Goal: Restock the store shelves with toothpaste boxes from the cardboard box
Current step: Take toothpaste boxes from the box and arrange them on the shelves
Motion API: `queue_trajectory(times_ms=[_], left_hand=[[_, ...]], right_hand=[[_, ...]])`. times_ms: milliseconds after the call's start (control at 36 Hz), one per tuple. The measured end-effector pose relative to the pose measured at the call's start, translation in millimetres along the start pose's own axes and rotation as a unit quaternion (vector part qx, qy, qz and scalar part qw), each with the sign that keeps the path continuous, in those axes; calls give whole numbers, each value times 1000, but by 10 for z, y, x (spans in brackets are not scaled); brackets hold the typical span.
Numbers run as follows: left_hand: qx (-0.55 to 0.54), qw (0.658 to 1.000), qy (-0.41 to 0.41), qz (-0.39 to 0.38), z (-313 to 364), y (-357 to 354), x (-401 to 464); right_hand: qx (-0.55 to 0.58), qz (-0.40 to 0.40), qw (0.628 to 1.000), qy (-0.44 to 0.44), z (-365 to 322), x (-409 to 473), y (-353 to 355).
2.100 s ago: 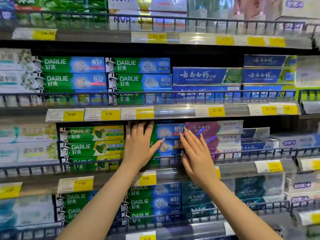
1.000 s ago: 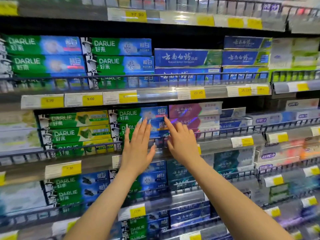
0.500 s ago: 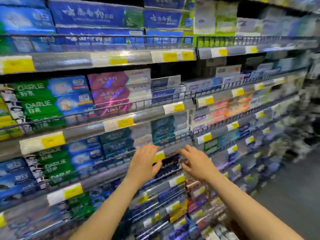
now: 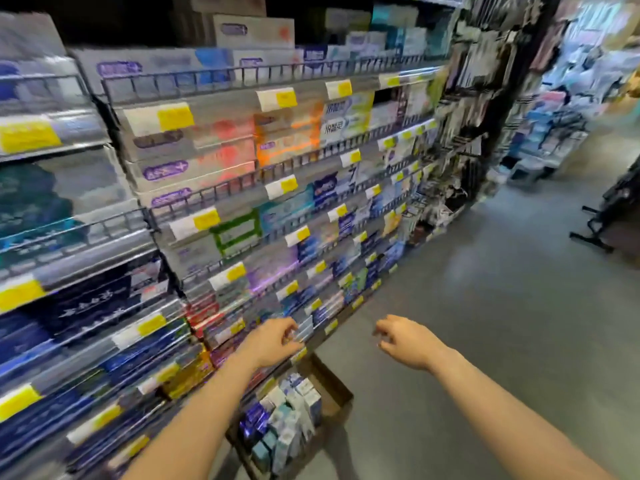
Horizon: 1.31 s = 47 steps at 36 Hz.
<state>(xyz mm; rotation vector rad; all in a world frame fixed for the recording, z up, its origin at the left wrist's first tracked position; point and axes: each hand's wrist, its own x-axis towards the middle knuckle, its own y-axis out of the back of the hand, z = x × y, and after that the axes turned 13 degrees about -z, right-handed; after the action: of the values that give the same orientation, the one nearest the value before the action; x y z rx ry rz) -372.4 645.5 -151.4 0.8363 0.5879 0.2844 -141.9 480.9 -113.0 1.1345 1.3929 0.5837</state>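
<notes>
A brown cardboard box (image 4: 332, 393) stands on the floor against the foot of the shelves, under my arms. Upright toothpaste boxes (image 4: 284, 420) in white, teal and blue fill it. My left hand (image 4: 273, 341) hovers above the box, close to the lower shelf edge, fingers loosely curled and holding nothing. To its right, my right hand (image 4: 405, 341) hangs over the floor, fingers apart and empty. The shelves (image 4: 242, 188) run along the left, packed with rows of toothpaste boxes behind wire rails. The view is motion-blurred.
Yellow price tags (image 4: 175, 116) line every shelf edge. Grey aisle floor (image 4: 502, 323) stretches to the right. A black stand (image 4: 602, 223) sits at the far right, and hanging goods (image 4: 485, 81) continue past the shelf end.
Both hands have left the Darlie boxes on the middle shelf and dropped down. My view has swung right and down, bringing the cardboard box and aisle floor into sight.
</notes>
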Motion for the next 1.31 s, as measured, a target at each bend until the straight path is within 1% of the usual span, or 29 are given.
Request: queue_trajectory(times_ms=[83,222,361,417,556,667,750,778,806,833,861,917,972,1000,1083,1111,1167,1194,1250,1278,1306], left_hand=[[3,1000,14,-4,-33,-151,267],[-35,998,48,-28,-272,-337,789],[-75,988,128,-33,-781,-526,1252],[-87,982,165,-38,-826,-516,1410],[-118,968,217,-47,-899,-576,1593],[-182,946,268,-29,-979,-761,1562],[-212,928,307,8,-1040,-990,1501],[-228,918,324,21,-1064,-1128,1474],[-248,907,339,31,-1081,-1256,1449],[-263,897,352,37,-1062,-1377,1410],[-272,891,363,41,-1038,-1510,1378],[-288,879,377,43,-928,-1688,1352],[-305,870,385,49,-875,-1897,1399],[-321,863,387,50,-867,-1996,1428],[-344,845,407,47,-969,-2361,1559],[-347,840,413,57,-1023,-2496,1634],[-341,842,411,71,-1159,-2759,1861],[-332,845,414,62,-1218,-2846,1976],[-309,852,418,55,-1413,-3144,2264],[-298,858,414,54,-1491,-3198,2369],[-278,868,409,46,-1622,-3310,2490]], right_hand=[[18,-26,1000,-2,275,214,-114],[39,-87,995,4,631,806,-311],[41,-153,987,13,835,1415,-386],[36,-180,983,26,925,1688,-359],[48,-208,976,45,1044,2110,-367],[60,-252,962,90,1084,2398,-468],[26,-278,951,136,1172,2642,-651],[29,-270,951,147,1233,2789,-799],[48,-243,958,145,1260,2882,-893],[66,-247,954,158,1225,2914,-906],[35,-236,957,168,1212,2960,-917],[-7,-299,939,169,1124,2995,-906],[15,-322,931,170,1252,3174,-1139],[22,-318,930,184,1283,3230,-1237],[47,-372,909,185,1245,3382,-1463],[58,-380,904,189,1265,3455,-1593],[61,-381,903,186,1313,3688,-1914],[71,-373,905,193,1328,3805,-2045],[78,-377,899,210,1430,4100,-2582],[71,-385,896,211,1396,4165,-2686],[70,-395,895,195,1349,4233,-2816]])
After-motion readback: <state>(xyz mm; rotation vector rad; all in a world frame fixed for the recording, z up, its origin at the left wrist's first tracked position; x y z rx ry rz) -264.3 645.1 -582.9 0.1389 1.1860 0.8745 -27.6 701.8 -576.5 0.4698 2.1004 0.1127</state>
